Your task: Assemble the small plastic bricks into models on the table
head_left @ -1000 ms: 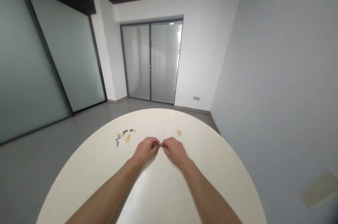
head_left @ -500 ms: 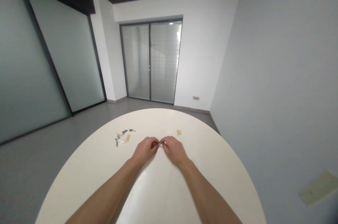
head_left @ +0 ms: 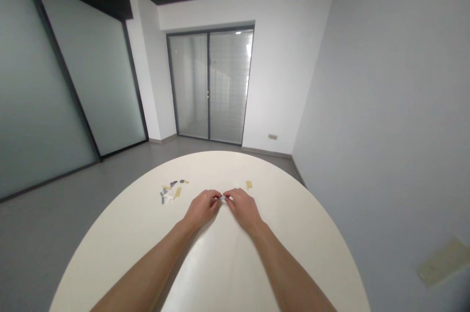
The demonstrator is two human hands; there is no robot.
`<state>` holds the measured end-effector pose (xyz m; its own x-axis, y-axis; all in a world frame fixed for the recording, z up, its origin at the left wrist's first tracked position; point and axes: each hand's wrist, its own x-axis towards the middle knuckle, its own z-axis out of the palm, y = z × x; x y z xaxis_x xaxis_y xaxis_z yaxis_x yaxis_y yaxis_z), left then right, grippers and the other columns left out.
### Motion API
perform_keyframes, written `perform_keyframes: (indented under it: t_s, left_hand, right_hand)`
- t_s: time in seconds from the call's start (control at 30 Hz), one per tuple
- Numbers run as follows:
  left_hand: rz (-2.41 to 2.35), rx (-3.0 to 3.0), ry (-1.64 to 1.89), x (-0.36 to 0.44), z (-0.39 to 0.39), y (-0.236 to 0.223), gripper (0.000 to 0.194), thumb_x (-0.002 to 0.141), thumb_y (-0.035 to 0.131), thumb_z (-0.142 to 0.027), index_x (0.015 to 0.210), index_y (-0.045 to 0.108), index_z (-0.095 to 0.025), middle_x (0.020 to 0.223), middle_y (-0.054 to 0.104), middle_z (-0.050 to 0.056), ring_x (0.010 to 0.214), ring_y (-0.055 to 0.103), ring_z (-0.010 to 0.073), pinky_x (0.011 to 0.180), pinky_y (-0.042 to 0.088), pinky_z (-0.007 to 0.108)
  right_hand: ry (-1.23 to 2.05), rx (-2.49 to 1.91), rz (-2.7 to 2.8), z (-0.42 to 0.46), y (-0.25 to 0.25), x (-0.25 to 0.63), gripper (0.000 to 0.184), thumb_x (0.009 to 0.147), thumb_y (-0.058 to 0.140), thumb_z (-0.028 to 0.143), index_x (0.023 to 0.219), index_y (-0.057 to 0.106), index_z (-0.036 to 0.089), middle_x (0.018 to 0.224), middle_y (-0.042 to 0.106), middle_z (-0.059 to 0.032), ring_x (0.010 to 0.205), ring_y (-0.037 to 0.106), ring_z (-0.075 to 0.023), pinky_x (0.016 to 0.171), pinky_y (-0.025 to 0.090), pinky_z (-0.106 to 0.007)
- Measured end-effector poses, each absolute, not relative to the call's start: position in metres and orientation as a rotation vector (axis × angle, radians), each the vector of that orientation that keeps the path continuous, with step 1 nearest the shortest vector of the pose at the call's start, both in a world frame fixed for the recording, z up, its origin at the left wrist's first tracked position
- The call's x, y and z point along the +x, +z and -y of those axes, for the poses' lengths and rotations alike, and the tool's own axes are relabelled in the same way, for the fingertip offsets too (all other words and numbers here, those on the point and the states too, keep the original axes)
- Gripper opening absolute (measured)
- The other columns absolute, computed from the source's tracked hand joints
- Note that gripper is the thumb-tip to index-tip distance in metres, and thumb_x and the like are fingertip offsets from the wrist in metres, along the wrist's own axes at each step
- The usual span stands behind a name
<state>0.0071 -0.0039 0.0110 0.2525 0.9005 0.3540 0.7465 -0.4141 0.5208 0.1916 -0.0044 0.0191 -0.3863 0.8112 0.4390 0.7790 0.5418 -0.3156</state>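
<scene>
The left hand (head_left: 202, 208) and right hand (head_left: 244, 210) sit close together, fingertips pinching a small pale strip (head_left: 222, 198) over the worktop (head_left: 293, 253), beside a pile of scraps (head_left: 169, 194).

We see a smooth, glossy cream tabletop (head_left: 227, 263), with paper-like scraps (head_left: 169, 194) lying matt near its far edge. Beyond it, frosted glass panels (head_left: 47, 96) sit in dark metal frames (head_left: 67, 84) above a matt grey floor (head_left: 36, 253).
</scene>
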Motion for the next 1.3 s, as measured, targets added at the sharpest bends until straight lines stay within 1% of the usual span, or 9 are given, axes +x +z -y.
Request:
perform_keyframes:
  t_s: [0.2,0.47,0.7,0.87,1.3]
  left_hand:
    - [-1.537,2.282,0.934,0.0068,0.0035,0.0089,0.022,0.088,0.052,-0.025,0.103,0.069,-0.023,0.100,0.071,0.004,0.095,0.062,0.0196,0.082,0.045,0.029]
    - [-1.551,2.297,0.917,0.0061,0.0041,0.0104,0.026,0.091,0.050,-0.031,0.105,0.069,-0.024,0.103,0.071,0.005,0.096,0.062,0.0199,0.084,0.045,0.029]
    - [-1.513,2.315,0.928,0.0061,0.0037,0.0107,0.029,0.094,0.046,-0.032,0.109,0.070,-0.024,0.107,0.073,0.005,0.099,0.063,0.0204,0.086,0.045,0.030]
    - [-1.516,2.316,0.891,0.0072,0.0016,0.0103,0.031,0.094,0.045,-0.031,0.107,0.072,-0.024,0.107,0.074,0.005,0.099,0.064,0.0211,0.085,0.046,0.030]
    - [-1.534,2.308,1.034,0.0035,-0.0007,0.0034,0.023,0.090,0.052,-0.027,0.104,0.070,-0.024,0.103,0.072,0.004,0.098,0.063,0.0207,0.087,0.047,0.031]
  right_hand:
    - [0.065,-1.276,2.225,0.0031,0.0169,0.1916,0.020,0.097,0.051,0.027,0.109,0.066,0.024,0.107,0.069,-0.0032,0.104,0.059,-0.0168,0.090,0.045,-0.027]
    - [0.085,-1.293,2.212,0.0037,0.0165,0.1908,0.021,0.099,0.049,0.030,0.110,0.065,0.024,0.107,0.069,-0.0042,0.105,0.059,-0.0174,0.090,0.045,-0.028]
    - [0.064,-1.273,2.213,0.0040,0.0157,0.1918,0.019,0.096,0.052,0.025,0.110,0.065,0.024,0.108,0.069,-0.0033,0.105,0.059,-0.0174,0.091,0.045,-0.028]
    - [0.046,-1.303,2.201,0.0026,0.0136,0.1918,0.017,0.096,0.053,0.028,0.106,0.066,0.024,0.104,0.069,-0.0031,0.103,0.059,-0.0177,0.088,0.046,-0.028]
    - [0.009,-1.284,2.188,0.0031,0.0123,0.1909,0.016,0.097,0.052,0.028,0.104,0.066,0.025,0.100,0.070,-0.0025,0.098,0.060,-0.0180,0.083,0.047,-0.028]
